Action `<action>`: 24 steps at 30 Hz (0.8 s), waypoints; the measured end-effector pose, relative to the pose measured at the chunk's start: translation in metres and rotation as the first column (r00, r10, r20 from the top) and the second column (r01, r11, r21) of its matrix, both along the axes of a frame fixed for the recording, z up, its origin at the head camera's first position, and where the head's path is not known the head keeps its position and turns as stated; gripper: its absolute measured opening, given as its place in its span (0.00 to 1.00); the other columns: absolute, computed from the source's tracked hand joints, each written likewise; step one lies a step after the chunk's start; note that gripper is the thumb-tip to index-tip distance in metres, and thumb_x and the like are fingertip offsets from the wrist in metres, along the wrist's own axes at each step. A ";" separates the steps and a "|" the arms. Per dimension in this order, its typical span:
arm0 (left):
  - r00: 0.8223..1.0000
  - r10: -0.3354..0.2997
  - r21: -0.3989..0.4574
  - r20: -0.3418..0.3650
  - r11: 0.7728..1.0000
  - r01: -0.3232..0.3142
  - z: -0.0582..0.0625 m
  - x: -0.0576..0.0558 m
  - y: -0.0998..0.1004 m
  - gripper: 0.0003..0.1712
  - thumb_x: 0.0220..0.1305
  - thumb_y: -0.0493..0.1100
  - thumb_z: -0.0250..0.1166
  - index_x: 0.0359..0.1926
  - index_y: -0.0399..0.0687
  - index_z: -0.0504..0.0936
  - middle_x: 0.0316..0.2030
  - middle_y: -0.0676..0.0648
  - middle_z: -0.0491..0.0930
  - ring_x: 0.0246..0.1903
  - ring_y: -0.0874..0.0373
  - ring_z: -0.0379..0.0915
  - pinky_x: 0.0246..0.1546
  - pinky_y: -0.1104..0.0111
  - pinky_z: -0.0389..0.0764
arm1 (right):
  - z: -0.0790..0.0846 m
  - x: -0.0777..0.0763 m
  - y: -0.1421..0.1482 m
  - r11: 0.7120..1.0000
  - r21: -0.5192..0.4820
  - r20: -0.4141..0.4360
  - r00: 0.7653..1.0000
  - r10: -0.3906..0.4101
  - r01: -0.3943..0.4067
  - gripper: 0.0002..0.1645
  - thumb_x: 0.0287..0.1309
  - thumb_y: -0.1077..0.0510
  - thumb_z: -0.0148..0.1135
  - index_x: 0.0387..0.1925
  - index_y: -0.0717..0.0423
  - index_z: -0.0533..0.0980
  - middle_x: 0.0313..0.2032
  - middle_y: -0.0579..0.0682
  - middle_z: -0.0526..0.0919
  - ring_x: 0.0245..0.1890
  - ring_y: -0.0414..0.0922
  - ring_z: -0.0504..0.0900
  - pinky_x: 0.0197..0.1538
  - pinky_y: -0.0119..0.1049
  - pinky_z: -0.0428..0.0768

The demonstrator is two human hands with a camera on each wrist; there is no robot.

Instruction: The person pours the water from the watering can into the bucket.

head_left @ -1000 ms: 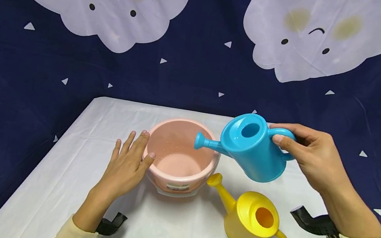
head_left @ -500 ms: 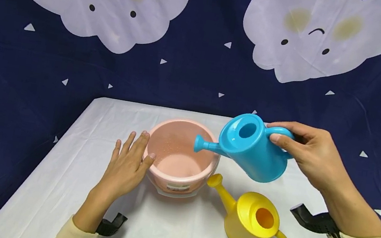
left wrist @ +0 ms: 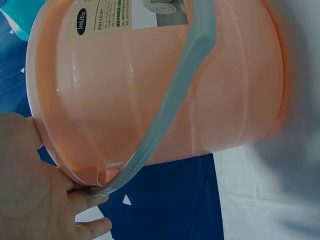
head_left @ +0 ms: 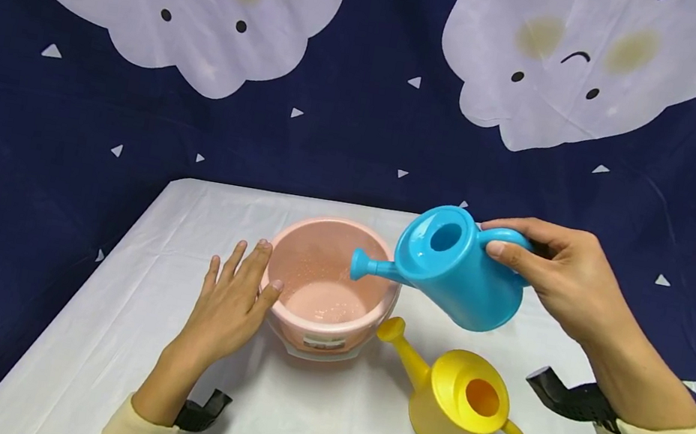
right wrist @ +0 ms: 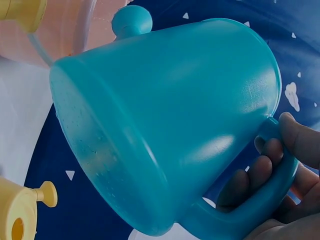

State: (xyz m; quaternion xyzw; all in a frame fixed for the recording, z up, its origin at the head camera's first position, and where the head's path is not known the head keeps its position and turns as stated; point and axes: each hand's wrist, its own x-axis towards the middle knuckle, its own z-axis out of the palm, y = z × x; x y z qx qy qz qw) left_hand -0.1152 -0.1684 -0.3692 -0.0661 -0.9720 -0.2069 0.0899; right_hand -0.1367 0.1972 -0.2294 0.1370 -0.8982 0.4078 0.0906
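My right hand [head_left: 567, 278] grips the handle of a blue watering can [head_left: 474, 282], its fingers curled round the handle in the right wrist view. The can hangs tilted in the air, its spout over the right side of a pink bucket [head_left: 325, 325]. Small drops and glints show on the bucket's inner wall and bottom. With fingers straight, my left hand [head_left: 229, 308] touches the bucket's left rim. The left wrist view shows the bucket's grey carrying handle [left wrist: 167, 110] and a label on its wall. Wet specks mark the blue can's base in the right wrist view.
A yellow watering can [head_left: 458, 401] stands on the white-covered table [head_left: 118, 332], right of the bucket and below the blue can, its spout close to the bucket. Behind the table hangs a dark blue cloth [head_left: 346, 141] printed with clouds and small triangles.
My right hand has tipped the blue watering can slightly further and brought it a little left. More glints show at the bucket's bottom. My left hand stays on the rim.
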 end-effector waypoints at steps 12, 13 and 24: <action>1.000 0.004 0.001 0.004 1.000 -0.004 0.000 0.000 0.001 0.39 0.71 0.65 0.34 0.74 0.50 0.46 0.74 0.47 0.49 0.75 0.46 0.33 0.71 0.44 0.31 | 0.001 0.000 0.000 1.000 0.000 -0.005 1.000 0.005 -0.005 0.17 0.58 0.47 0.62 0.49 0.43 0.80 0.46 0.41 0.83 0.45 0.38 0.79 0.45 0.22 0.76; 1.000 0.004 0.002 0.006 1.000 -0.004 0.000 0.000 0.001 0.39 0.71 0.65 0.34 0.74 0.50 0.46 0.74 0.47 0.49 0.75 0.46 0.33 0.71 0.44 0.31 | 0.002 0.001 0.000 1.000 0.002 -0.002 1.000 0.005 -0.005 0.17 0.58 0.47 0.62 0.49 0.43 0.80 0.46 0.41 0.83 0.45 0.39 0.79 0.45 0.22 0.76; 1.000 -0.002 0.007 0.009 1.000 0.002 0.000 0.000 0.001 0.39 0.72 0.64 0.34 0.74 0.49 0.46 0.74 0.47 0.48 0.75 0.46 0.32 0.71 0.44 0.30 | 0.003 0.000 0.000 1.000 0.012 -0.006 1.000 0.002 -0.002 0.16 0.58 0.47 0.62 0.49 0.42 0.81 0.47 0.41 0.83 0.44 0.39 0.79 0.45 0.23 0.76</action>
